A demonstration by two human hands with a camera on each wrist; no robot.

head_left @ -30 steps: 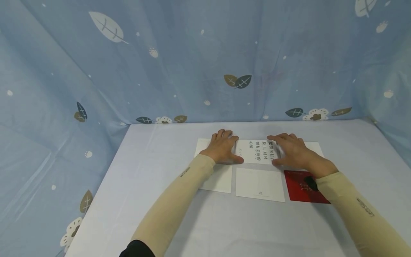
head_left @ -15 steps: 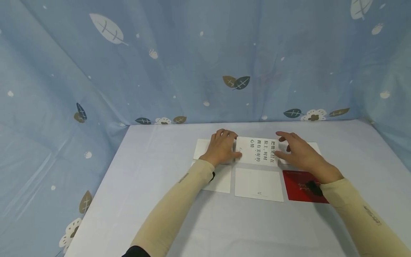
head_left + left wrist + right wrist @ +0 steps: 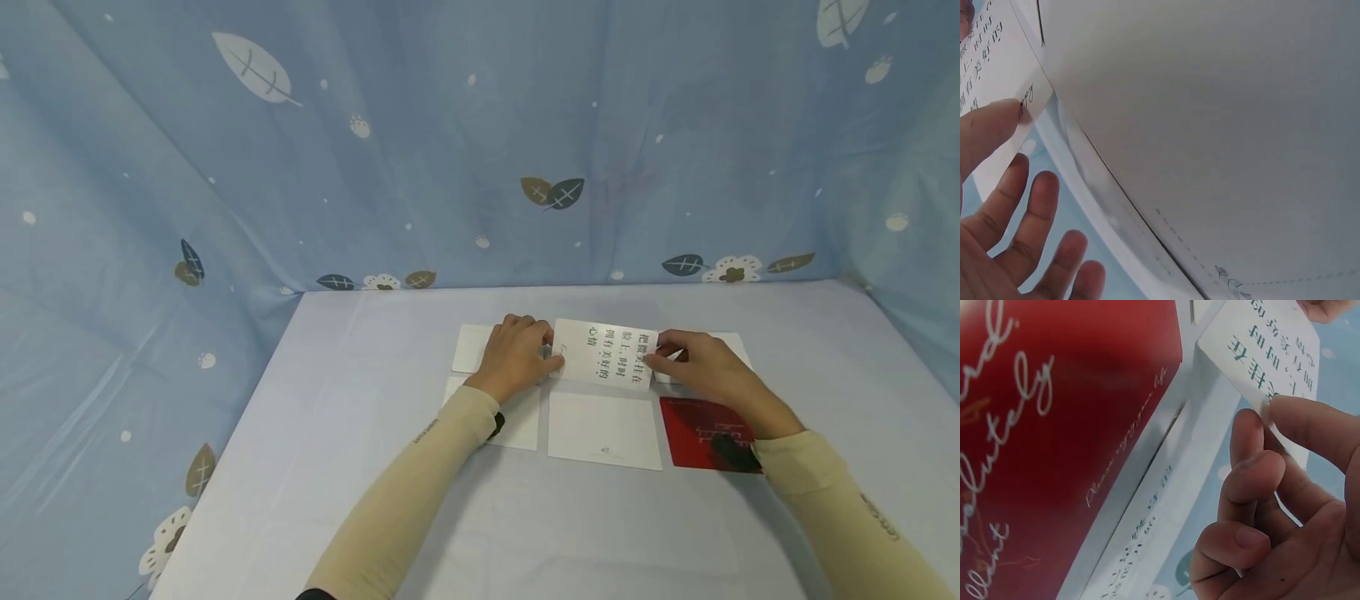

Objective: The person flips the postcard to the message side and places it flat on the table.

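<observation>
A white card (image 3: 600,354) printed with dark Chinese characters is raised and slightly tilted between the two hands. My left hand (image 3: 515,352) pinches its left edge, the thumb on the printed face by a small script signature and the index finger behind; the other fingers are spread apart in the left wrist view. At the opposite edge my right hand (image 3: 701,367) pinches the card between thumb and index finger, its other fingers curled. Directly below lies a plain white card (image 3: 604,429) with a tiny printed mark. A red card (image 3: 690,425) with white script lies under the right wrist.
White cards lie at the back left (image 3: 467,348), the front left (image 3: 522,425) and the back right (image 3: 731,342), partly covered by the hands. All rest on a white-covered table (image 3: 315,433). A blue leaf-patterned curtain (image 3: 420,142) hangs behind and at the sides.
The printed card has risen off the table and tilted, shifting slightly right. My right hand moved off to the right, then closed on the card's edge. The left hand's fingers drew in.
</observation>
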